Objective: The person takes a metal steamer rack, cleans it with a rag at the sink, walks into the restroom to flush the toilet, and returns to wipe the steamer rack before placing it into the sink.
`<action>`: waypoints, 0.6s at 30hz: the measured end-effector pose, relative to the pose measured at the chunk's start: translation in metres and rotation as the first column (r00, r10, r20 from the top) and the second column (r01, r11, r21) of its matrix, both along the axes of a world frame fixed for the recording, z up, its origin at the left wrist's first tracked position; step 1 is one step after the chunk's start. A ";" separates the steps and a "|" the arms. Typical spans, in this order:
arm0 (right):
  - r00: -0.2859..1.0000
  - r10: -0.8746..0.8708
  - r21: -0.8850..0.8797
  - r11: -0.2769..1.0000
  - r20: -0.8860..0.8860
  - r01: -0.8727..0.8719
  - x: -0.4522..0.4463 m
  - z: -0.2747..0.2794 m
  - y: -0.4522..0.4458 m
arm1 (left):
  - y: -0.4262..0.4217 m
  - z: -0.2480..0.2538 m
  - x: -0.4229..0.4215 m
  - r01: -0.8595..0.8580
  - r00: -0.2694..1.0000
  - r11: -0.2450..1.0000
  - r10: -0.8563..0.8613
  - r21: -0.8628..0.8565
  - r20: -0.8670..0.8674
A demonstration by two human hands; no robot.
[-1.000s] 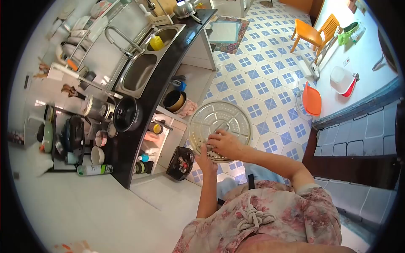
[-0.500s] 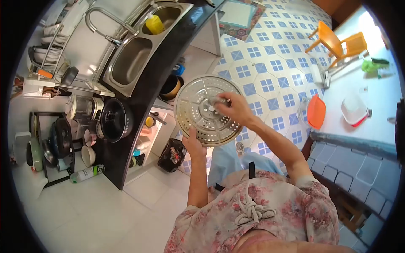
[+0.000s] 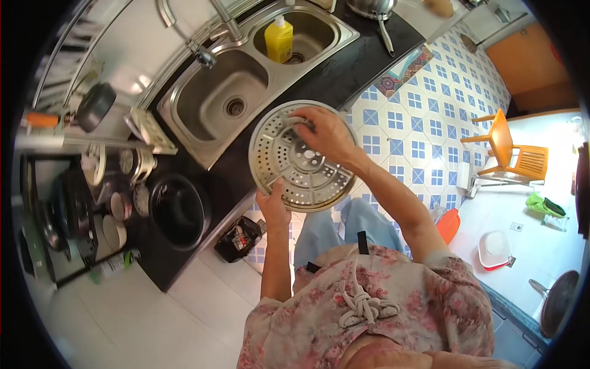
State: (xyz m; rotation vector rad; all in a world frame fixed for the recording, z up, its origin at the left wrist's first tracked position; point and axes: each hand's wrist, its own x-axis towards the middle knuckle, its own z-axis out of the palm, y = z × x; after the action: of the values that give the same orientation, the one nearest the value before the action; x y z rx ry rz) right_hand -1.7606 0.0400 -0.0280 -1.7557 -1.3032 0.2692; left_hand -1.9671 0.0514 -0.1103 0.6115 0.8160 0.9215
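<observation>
A round perforated metal steamer plate (image 3: pixel 289 166) is held up in front of my body, beside the dark counter edge. My left hand (image 3: pixel 275 203) grips its lower left rim, with the thumb lying on top of the plate. My right hand (image 3: pixel 326 132) reaches over the upper part with curled fingers; what its fingers hold, if anything, is hidden. The double sink (image 3: pixel 215 86) lies up and left of the plate, and a yellow bottle (image 3: pixel 279 42) stands in its far basin.
A black bowl (image 3: pixel 178 212) sits on the dark counter (image 3: pixel 227 178). A metal pot (image 3: pixel 372 7) is at the counter's far end. On the floor are a black bag (image 3: pixel 236 241) and an orange chair (image 3: pixel 504 147). A pan (image 3: pixel 558 302) hangs at the right.
The view has turned and come nearer to the sink, with the plate now beside the counter. My right hand has moved from the plate's lower part, past its centre, to its upper part.
</observation>
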 end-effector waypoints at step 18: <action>0.989 0.089 -0.417 0.908 0.119 -0.031 0.352 -0.140 0.245 | 0.100 -0.015 0.032 -0.469 0.882 0.881 0.463 -0.060 -0.094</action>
State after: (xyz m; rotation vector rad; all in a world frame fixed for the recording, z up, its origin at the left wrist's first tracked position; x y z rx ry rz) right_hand -1.4085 0.2846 -0.1679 -2.1217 -1.4787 0.5006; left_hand -1.9353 0.1510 -0.1257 0.3826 1.0925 1.3022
